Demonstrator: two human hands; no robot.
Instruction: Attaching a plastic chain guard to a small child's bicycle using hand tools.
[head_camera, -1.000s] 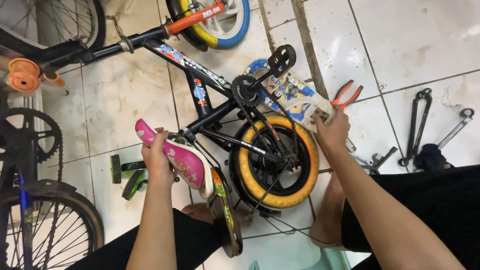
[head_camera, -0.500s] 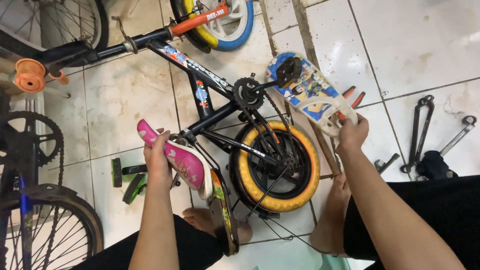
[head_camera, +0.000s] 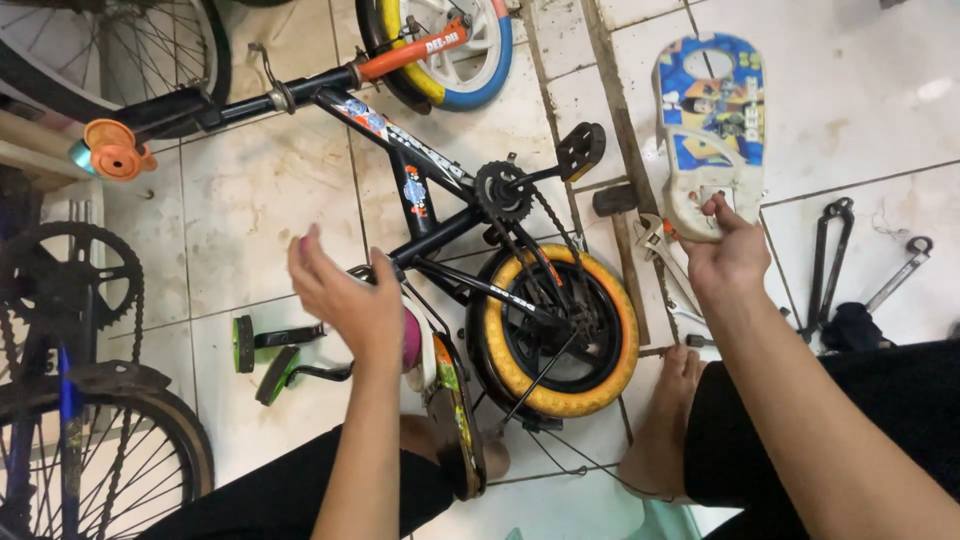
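Right hand grip: the right hand (head_camera: 728, 258) pinches the lower end of a blue and white chain guard (head_camera: 710, 130), thumb on top and fingers under its edge, at the right of centre in the frame.
Left hand grip: the left hand (head_camera: 345, 300) holds nothing; its fingers are spread apart and it hovers left of centre, just above the pink saddle (head_camera: 411, 340).
Chain guard: it lies flat on the white floor tiles (head_camera: 870, 90) in the upper right, clear of the bike and pointing towards the top edge.
Small bike: the black frame (head_camera: 420, 190) lies on its side across the middle, with the chainring (head_camera: 502, 190) and a black pedal (head_camera: 580, 150) above the rear wheel.
Rear wheel: the yellow tyre (head_camera: 560, 330) sits at the centre, between the two arms.
Tools: a wrench (head_camera: 655, 245) lies just left of the right hand; dark pliers (head_camera: 828, 255) lie further right.
Lower left: two green-edged training wheels (head_camera: 262, 355) rest on the tiles near the left hand.
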